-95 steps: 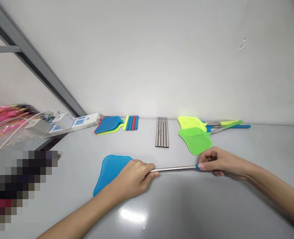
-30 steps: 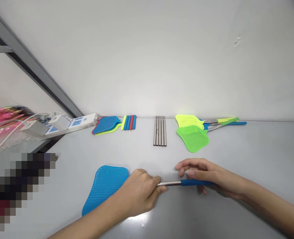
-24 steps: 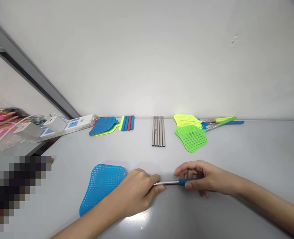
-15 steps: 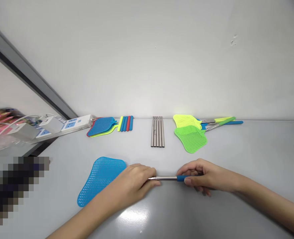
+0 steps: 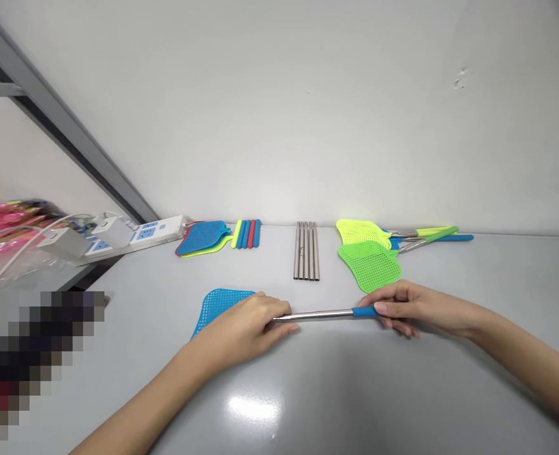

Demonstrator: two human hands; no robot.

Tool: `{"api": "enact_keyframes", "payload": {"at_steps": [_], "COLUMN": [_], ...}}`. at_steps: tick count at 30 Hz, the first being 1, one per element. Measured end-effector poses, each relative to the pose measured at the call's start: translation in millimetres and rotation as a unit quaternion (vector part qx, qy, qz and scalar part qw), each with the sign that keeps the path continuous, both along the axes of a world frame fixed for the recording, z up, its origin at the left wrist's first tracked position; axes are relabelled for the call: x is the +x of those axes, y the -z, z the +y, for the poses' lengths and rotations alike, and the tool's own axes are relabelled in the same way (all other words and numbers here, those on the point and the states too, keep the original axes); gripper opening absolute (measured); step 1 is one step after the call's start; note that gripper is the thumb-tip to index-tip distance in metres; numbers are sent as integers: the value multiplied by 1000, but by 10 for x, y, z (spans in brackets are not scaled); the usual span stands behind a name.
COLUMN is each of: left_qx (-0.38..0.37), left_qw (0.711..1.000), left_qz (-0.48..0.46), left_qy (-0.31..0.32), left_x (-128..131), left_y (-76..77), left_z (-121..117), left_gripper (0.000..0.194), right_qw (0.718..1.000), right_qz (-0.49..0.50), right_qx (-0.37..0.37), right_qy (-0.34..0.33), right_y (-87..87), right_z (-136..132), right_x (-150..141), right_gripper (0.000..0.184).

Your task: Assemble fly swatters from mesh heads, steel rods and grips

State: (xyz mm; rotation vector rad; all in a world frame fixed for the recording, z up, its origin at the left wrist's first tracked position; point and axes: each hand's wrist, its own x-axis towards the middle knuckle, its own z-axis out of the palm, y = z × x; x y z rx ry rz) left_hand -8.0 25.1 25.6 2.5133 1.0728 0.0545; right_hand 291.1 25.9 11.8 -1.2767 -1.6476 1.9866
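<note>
A blue fly swatter [image 5: 215, 306] with a metal telescopic shaft [image 5: 324, 314] and a blue grip [image 5: 364, 311] lies across between my two hands. My left hand [image 5: 255, 322] is closed round the shaft near the mesh head and hides the joint there. My right hand [image 5: 407, 306] pinches the blue grip between thumb and fingers. Behind it lie finished-looking swatters, among them a green one [image 5: 371, 265] and a yellow one [image 5: 362, 232]. Several bare metal rods [image 5: 306, 253] lie side by side beyond the shaft.
Loose swatter heads [image 5: 206, 237] in blue, yellow and red are stacked at the back left, beside a row of coloured grips [image 5: 247, 234]. A white power strip [image 5: 160, 229] with plugged-in chargers runs along the left edge. A wall [image 5: 302, 126] rises behind the grey table [image 5: 336, 392].
More metal shaft shows between my hands, which are farther apart. The swatter has moved away from me, and its grip side has risen in view. The camera view has shifted slightly.
</note>
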Motion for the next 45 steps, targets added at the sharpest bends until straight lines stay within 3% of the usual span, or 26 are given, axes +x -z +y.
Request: {"api": "enact_keyframes", "payload": {"at_steps": [7, 12, 16, 21, 27, 33, 45], "left_qx": [17, 21, 26, 32, 33, 41, 34], "left_qw": [1000, 998, 998, 998, 998, 998, 998], "left_qz": [1, -34, -45, -39, -35, -44, -44], "left_qy": [21, 39, 44, 38, 33, 28, 22], "left_x": [-4, 54, 88, 86, 95, 94, 102], "left_y": [26, 80, 131, 157, 161, 191, 182], "left_z": [33, -1, -24, -22, -34, -33, -33], "left_gripper": [33, 33, 31, 31, 30, 29, 30], "right_qw": [1000, 983, 974, 952, 963, 967, 977], "right_qz": [-5, -161, -209, -264, -224, -195, -187], "right_qx": [-15, 68, 83, 134, 84, 78, 79], "right_qy": [-14, -54, -14, 83, 124, 141, 70], "right_y": [-3, -91, -129, -61, -108, -134, -121], "right_z": [50, 103, 136, 195, 213, 196, 196], "right_x": [63, 312, 488, 509, 466, 424, 482], "right_gripper": [38, 41, 44, 66, 69, 69, 66]}}
